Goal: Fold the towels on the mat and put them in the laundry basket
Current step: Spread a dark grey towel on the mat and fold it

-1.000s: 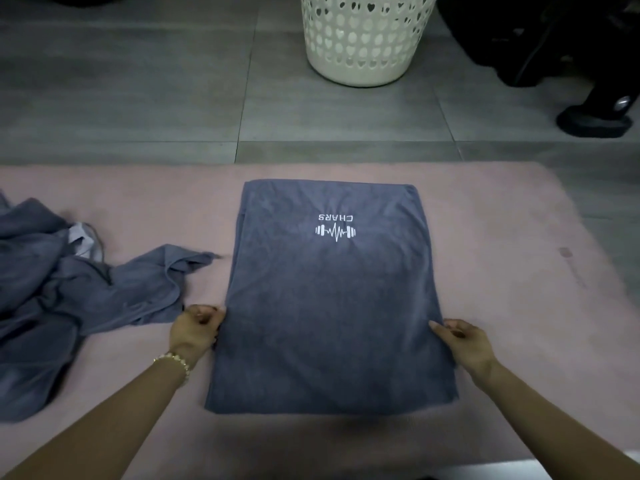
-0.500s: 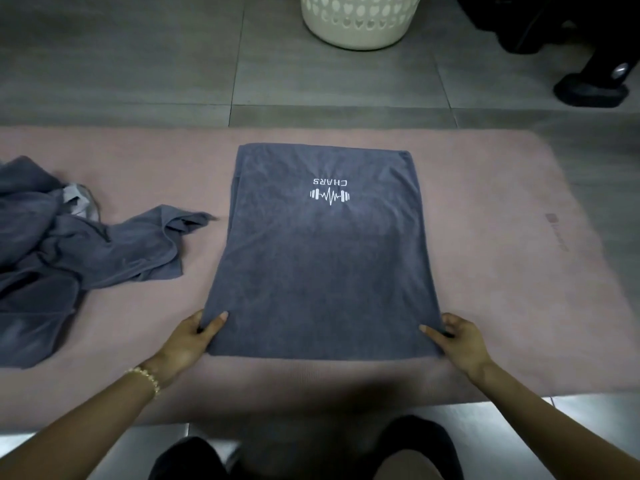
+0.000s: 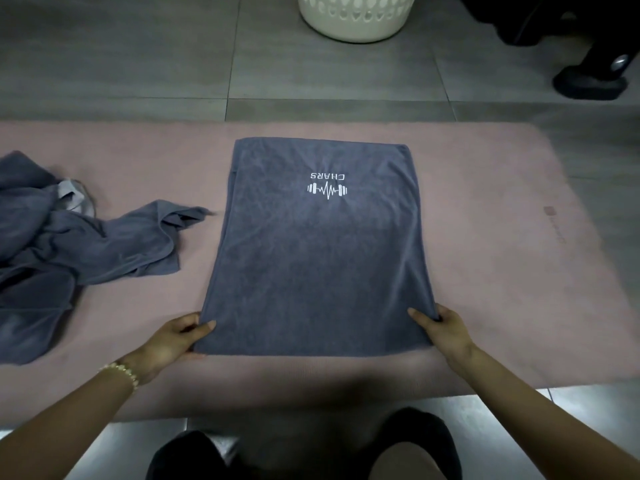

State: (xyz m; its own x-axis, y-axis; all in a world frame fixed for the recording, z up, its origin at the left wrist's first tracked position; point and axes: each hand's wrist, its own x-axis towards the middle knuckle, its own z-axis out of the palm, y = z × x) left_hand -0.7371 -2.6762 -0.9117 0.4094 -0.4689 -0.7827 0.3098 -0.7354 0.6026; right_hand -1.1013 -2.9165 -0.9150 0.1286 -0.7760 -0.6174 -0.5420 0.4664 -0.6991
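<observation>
Pink mat [image 3: 485, 237] holds towel [image 3: 318, 258] on grey tiles [image 3: 138, 64].

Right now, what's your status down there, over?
Left grip and right grip pinch folded towel's near corners. Crumpled towels piled at left. Laundry basket beyond the mat.

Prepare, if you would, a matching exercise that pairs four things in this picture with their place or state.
Things:
1. flat towel
2. crumpled towels
3. laundry basket
4. left hand

Places or states:
A. on the tiled floor beyond the mat
B. heaped at the mat's left end
C. grips the flat towel's near left corner
D. spread at the mat's middle, logo up

Pairs: 1-D, 2-B, 3-A, 4-C.
</observation>
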